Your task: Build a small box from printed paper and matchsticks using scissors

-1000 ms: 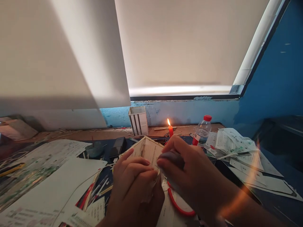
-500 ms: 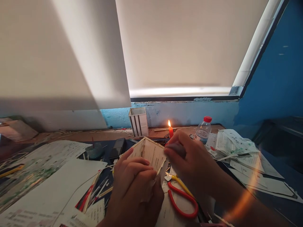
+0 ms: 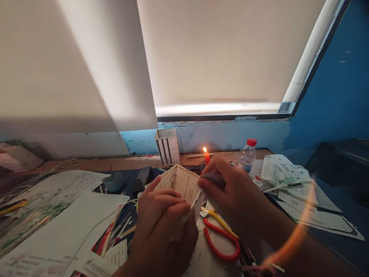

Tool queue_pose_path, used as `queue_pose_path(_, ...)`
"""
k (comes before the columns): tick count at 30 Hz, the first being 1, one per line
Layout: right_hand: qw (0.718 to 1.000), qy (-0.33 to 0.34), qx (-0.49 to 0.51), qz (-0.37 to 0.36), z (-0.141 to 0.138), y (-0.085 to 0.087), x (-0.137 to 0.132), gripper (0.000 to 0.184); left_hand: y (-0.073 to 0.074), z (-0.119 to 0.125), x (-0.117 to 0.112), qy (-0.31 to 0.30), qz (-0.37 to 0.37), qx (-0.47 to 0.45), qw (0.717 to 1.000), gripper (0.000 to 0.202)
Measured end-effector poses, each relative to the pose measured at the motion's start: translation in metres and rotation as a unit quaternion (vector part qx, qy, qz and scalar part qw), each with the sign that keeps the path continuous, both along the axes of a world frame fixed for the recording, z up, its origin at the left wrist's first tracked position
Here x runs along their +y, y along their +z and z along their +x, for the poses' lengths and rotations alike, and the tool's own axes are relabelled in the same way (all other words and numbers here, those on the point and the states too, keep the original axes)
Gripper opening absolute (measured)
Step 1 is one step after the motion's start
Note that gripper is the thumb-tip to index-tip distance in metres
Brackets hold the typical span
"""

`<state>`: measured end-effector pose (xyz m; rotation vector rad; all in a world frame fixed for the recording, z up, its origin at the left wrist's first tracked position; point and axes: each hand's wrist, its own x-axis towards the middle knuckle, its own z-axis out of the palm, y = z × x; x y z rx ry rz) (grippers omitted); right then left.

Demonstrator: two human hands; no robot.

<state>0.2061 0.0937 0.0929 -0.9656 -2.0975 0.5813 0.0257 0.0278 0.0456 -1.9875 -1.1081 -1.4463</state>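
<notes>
My left hand (image 3: 165, 219) is wrapped round a small open box (image 3: 184, 184) made of printed card, with thin pale strips along its rim. The box is tilted, and its inside faces me. At its upper right corner my right hand (image 3: 227, 184) is closed in a pinch; whatever lies between those fingertips is hidden. Just behind the right hand burns a short red candle (image 3: 206, 157). Below the right hand lie pliers with red and yellow handles (image 3: 223, 240), on printed paper.
A taller striped card box (image 3: 167, 148) stands against the wall. A red-capped plastic bottle (image 3: 246, 156) is at the right, beside piled papers (image 3: 291, 177). A black block (image 3: 142, 181), a small cup (image 3: 113, 182), a white sheet (image 3: 95, 211) and thin sticks lie to the left.
The view has shifted slightly. Both hands stay at the box, and the right hand has moved only a little along its corner.
</notes>
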Motion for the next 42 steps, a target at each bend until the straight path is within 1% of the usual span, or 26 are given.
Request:
queue_pose_path(2, 0.999, -0.033, 0.000, 0.016, 0.001, -0.001, 0.003, 0.012, 0.000, -0.001, 0.000, -0.002, -0.007, 0.001, 1.000, 0.020)
queue_pose_path(3, 1.000, -0.028, 0.001, 0.009, 0.001, -0.001, 0.003, 0.013, 0.000, -0.001, -0.001, -0.004, -0.007, 0.001, 1.000, 0.020)
queue_pose_path(5, 1.000, 0.004, 0.009, -0.010, 0.001, -0.001, 0.000, 0.013, 0.000, -0.001, -0.001, -0.009, -0.005, 0.001, 1.000, 0.019)
queue_pose_path(7, 1.000, 0.028, 0.011, -0.009, 0.000, -0.002, -0.003, 0.013, 0.000, 0.000, -0.001, -0.011, 0.000, 0.001, 1.000, 0.019)
queue_pose_path(8, 1.000, 0.025, 0.007, -0.003, 0.000, -0.002, -0.003, 0.013, 0.000, 0.000, -0.001, -0.010, 0.002, -0.001, 1.000, 0.019)
queue_pose_path(10, 1.000, -0.011, 0.006, 0.023, 0.000, -0.003, -0.002, 0.013, 0.000, 0.000, -0.002, -0.006, -0.002, 0.002, 1.000, 0.018)
queue_pose_path(12, 0.999, -0.031, 0.012, 0.032, 0.000, -0.003, -0.002, 0.014, 0.000, 0.000, -0.002, -0.004, -0.005, 0.001, 1.000, 0.017)
queue_pose_path(16, 0.999, 0.038, 0.016, -0.012, -0.002, -0.003, -0.006, 0.013, 0.000, 0.000, -0.002, -0.011, -0.004, -0.005, 1.000, 0.020)
queue_pose_path(17, 0.999, 0.037, 0.013, -0.005, -0.001, -0.003, -0.006, 0.013, 0.000, 0.000, -0.002, -0.012, -0.004, -0.004, 1.000, 0.021)
queue_pose_path(20, 0.999, -0.025, 0.007, 0.038, 0.000, -0.004, -0.002, 0.014, 0.000, 0.000, -0.002, -0.007, -0.002, -0.004, 1.000, 0.019)
queue_pose_path(21, 0.998, -0.035, 0.008, 0.042, 0.000, -0.004, -0.002, 0.014, 0.000, 0.000, -0.002, -0.004, -0.003, -0.002, 1.000, 0.019)
queue_pose_path(22, 0.999, -0.031, 0.011, 0.036, 0.000, -0.004, -0.002, 0.014, -0.001, -0.001, -0.002, -0.003, -0.006, 0.005, 1.000, 0.020)
queue_pose_path(25, 0.999, 0.028, 0.017, -0.012, -0.002, -0.003, -0.007, 0.014, -0.004, -0.002, -0.002, -0.006, -0.013, 0.014, 1.000, 0.025)
queue_pose_path(26, 0.999, 0.038, 0.013, -0.022, -0.002, -0.002, -0.008, 0.013, -0.005, -0.003, -0.002, -0.008, -0.013, 0.013, 1.000, 0.026)
queue_pose_path(27, 0.999, 0.035, 0.010, -0.020, -0.001, -0.002, -0.008, 0.014, -0.005, -0.003, -0.002, -0.009, -0.012, 0.012, 1.000, 0.026)
queue_pose_path(31, 0.999, -0.032, 0.009, 0.026, -0.001, -0.002, -0.005, 0.015, -0.005, -0.004, -0.002, -0.007, -0.015, 0.009, 1.000, 0.024)
queue_pose_path(35, 0.999, 0.035, 0.016, -0.019, -0.003, -0.003, -0.009, 0.013, -0.004, -0.003, -0.003, -0.011, -0.014, 0.010, 1.000, 0.028)
queue_pose_path(36, 0.999, 0.031, 0.015, -0.016, -0.003, -0.003, -0.010, 0.013, -0.004, -0.003, -0.003, -0.010, -0.012, 0.010, 1.000, 0.028)
queue_pose_path(39, 1.000, -0.021, 0.012, 0.012, -0.003, -0.003, -0.009, 0.013, -0.005, -0.003, -0.003, -0.003, -0.016, 0.011, 1.000, 0.026)
queue_pose_path(40, 0.999, -0.027, 0.014, 0.011, -0.004, -0.003, -0.010, 0.013, -0.005, -0.003, -0.003, -0.002, -0.018, 0.008, 1.000, 0.025)
queue_pose_path(42, 1.000, 0.003, 0.017, -0.016, -0.004, -0.002, -0.011, 0.012, -0.005, -0.004, -0.003, -0.002, -0.018, 0.006, 1.000, 0.025)
